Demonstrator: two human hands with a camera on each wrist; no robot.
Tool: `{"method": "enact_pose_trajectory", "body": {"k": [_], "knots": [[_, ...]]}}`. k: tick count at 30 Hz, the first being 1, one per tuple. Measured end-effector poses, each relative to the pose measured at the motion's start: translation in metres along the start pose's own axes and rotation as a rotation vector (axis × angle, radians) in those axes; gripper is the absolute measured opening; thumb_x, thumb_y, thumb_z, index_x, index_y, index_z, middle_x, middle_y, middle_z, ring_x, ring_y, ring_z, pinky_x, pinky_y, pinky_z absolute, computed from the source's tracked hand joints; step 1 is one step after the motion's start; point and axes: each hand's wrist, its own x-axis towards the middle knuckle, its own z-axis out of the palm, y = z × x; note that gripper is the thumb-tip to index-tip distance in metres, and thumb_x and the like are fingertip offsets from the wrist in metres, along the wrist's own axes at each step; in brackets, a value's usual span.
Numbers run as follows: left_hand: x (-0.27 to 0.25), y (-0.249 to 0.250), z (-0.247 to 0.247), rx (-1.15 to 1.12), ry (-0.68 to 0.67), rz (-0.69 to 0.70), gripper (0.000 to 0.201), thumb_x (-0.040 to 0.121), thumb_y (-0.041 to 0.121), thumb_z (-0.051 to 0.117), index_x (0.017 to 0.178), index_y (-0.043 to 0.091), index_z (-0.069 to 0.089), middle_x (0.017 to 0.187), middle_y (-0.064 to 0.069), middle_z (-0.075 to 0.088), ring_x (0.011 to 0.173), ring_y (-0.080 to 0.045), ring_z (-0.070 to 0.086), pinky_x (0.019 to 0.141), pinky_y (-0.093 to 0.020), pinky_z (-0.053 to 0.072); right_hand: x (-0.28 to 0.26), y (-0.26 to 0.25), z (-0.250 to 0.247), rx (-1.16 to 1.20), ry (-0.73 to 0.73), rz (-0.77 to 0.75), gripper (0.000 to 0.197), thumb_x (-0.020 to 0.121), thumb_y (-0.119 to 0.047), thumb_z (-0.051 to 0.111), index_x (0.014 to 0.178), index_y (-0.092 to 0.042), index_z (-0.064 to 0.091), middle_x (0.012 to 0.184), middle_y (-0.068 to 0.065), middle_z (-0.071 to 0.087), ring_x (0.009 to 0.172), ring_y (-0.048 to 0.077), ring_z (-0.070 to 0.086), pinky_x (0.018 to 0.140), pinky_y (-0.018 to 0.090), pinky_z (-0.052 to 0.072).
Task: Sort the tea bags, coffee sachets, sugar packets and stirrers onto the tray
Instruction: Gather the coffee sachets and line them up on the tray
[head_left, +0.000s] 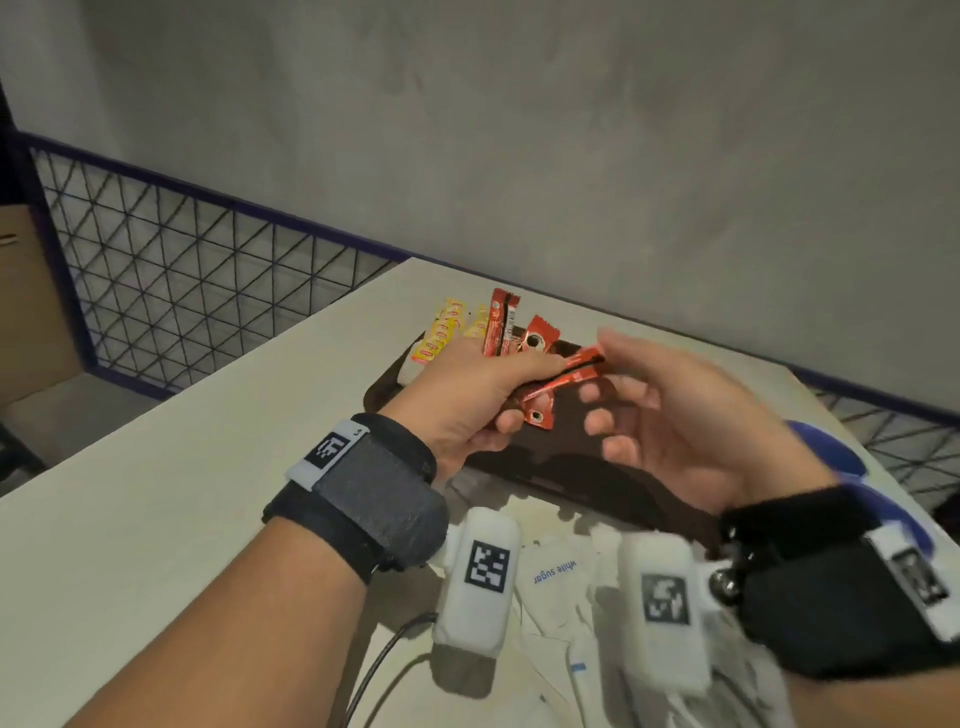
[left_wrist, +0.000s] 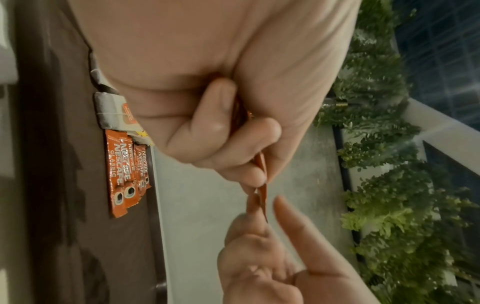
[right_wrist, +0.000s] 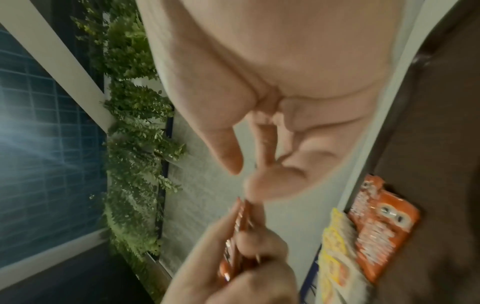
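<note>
Coffee sachets (head_left: 563, 382) between both hands, above the tray (head_left: 524, 470).

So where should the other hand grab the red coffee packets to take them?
Probably by the free end of the coffee sachets that pokes out past the left hand toward the right hand. The left hand grips the other end, so come in from the right and pinch the flat, thin faces between thumb and fingertips.
</note>
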Motion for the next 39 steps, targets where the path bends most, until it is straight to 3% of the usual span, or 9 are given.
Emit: {"method": "enact_pose_trajectory", "body": {"k": [3, 8, 13, 16, 19, 27, 31, 35, 39], "knots": [[-0.001, -0.002, 0.002, 0.042, -0.047, -0.047, 0.016, 0.096, 0.024, 0.072, 0.1, 0.009, 0.067, 0.071, -0.005, 0.064, 0.039, -0.006, 0.038, 0.033, -0.015, 0.023, -0.008, 0.028, -0.004, 0.092, 0.175, -0.119, 0.007, 0.098, -0.013, 0.064, 0.1, -0.007, 0.068, 0.069, 0.004, 0.057, 0.054, 0.012, 0.053, 0.046, 0.023, 0.044], [-0.001, -0.004, 0.006, -0.002, -0.085, -0.089, 0.014, 0.098, 0.022, 0.068, 0.102, 0.01, 0.061, 0.071, -0.003, 0.064, 0.038, -0.005, 0.036, 0.034, -0.015, 0.021, -0.019, 0.038, -0.019, 0.196, 0.268, -0.135, 0.004, 0.098, -0.01, 0.061, 0.097, -0.008, 0.064, 0.065, 0.003, 0.056, 0.053, 0.012, 0.053, 0.052, 0.027, 0.046], [-0.001, -0.005, 0.007, -0.104, 0.005, -0.061, 0.017, 0.095, 0.017, 0.068, 0.11, 0.008, 0.067, 0.064, -0.001, 0.057, 0.037, -0.004, 0.035, 0.033, -0.015, 0.024, -0.025, 0.044, -0.01, 0.191, 0.241, -0.213, 0.02, 0.1, 0.0, 0.052, 0.107, -0.009, 0.069, 0.069, 0.007, 0.057, 0.056, 0.016, 0.054, 0.048, 0.027, 0.047], [0.001, -0.005, 0.004, -0.206, 0.046, -0.059, 0.007, 0.096, 0.016, 0.066, 0.097, 0.01, 0.068, 0.064, 0.0, 0.054, 0.035, -0.003, 0.032, 0.031, -0.015, 0.021, -0.028, 0.043, -0.004, 0.179, 0.149, -0.231, 0.023, 0.097, 0.001, 0.057, 0.105, -0.01, 0.076, 0.083, 0.012, 0.074, 0.07, 0.022, 0.068, 0.057, 0.03, 0.056], [0.004, -0.005, -0.002, -0.278, 0.06, -0.075, 0.008, 0.097, 0.018, 0.064, 0.095, 0.012, 0.068, 0.067, 0.002, 0.053, 0.036, -0.002, 0.032, 0.03, -0.015, 0.024, -0.029, 0.044, -0.001, 0.146, 0.108, -0.254, 0.029, 0.089, 0.006, 0.066, 0.11, -0.011, 0.076, 0.098, 0.012, 0.078, 0.089, 0.028, 0.076, 0.069, 0.034, 0.062], [0.005, -0.008, -0.002, -0.3, -0.032, -0.025, 0.039, 0.088, 0.047, 0.073, 0.105, 0.013, 0.065, 0.076, 0.0, 0.061, 0.037, -0.001, 0.033, 0.031, -0.014, 0.025, -0.025, 0.049, -0.004, 0.107, 0.239, -0.306, 0.012, 0.094, -0.014, 0.069, 0.101, -0.011, 0.079, 0.084, 0.009, 0.076, 0.067, 0.016, 0.066, 0.059, 0.027, 0.06], [0.003, -0.007, -0.001, -0.263, -0.052, 0.015, 0.023, 0.09, 0.038, 0.074, 0.093, 0.018, 0.063, 0.084, 0.001, 0.063, 0.039, -0.002, 0.032, 0.035, -0.014, 0.022, -0.023, 0.049, -0.007, 0.118, 0.268, -0.276, 0.016, 0.094, -0.021, 0.07, 0.1, -0.009, 0.078, 0.079, 0.008, 0.074, 0.061, 0.014, 0.063, 0.055, 0.026, 0.057], [0.005, -0.012, 0.003, -0.111, 0.073, 0.04, 0.021, 0.09, 0.023, 0.077, 0.072, 0.019, 0.069, 0.074, 0.003, 0.065, 0.042, -0.006, 0.032, 0.036, -0.016, 0.023, -0.022, 0.051, -0.011, 0.087, 0.31, -0.233, 0.017, 0.094, -0.027, 0.071, 0.099, -0.012, 0.077, 0.068, 0.004, 0.062, 0.054, 0.012, 0.054, 0.049, 0.024, 0.05], [0.005, -0.014, 0.002, -0.102, 0.11, 0.052, 0.021, 0.092, 0.022, 0.077, 0.071, 0.019, 0.069, 0.072, 0.003, 0.066, 0.041, -0.006, 0.036, 0.036, -0.016, 0.025, -0.022, 0.05, -0.01, 0.089, 0.328, -0.21, 0.018, 0.094, -0.03, 0.071, 0.098, -0.012, 0.076, 0.071, 0.011, 0.058, 0.054, 0.013, 0.048, 0.047, 0.024, 0.046]]}}
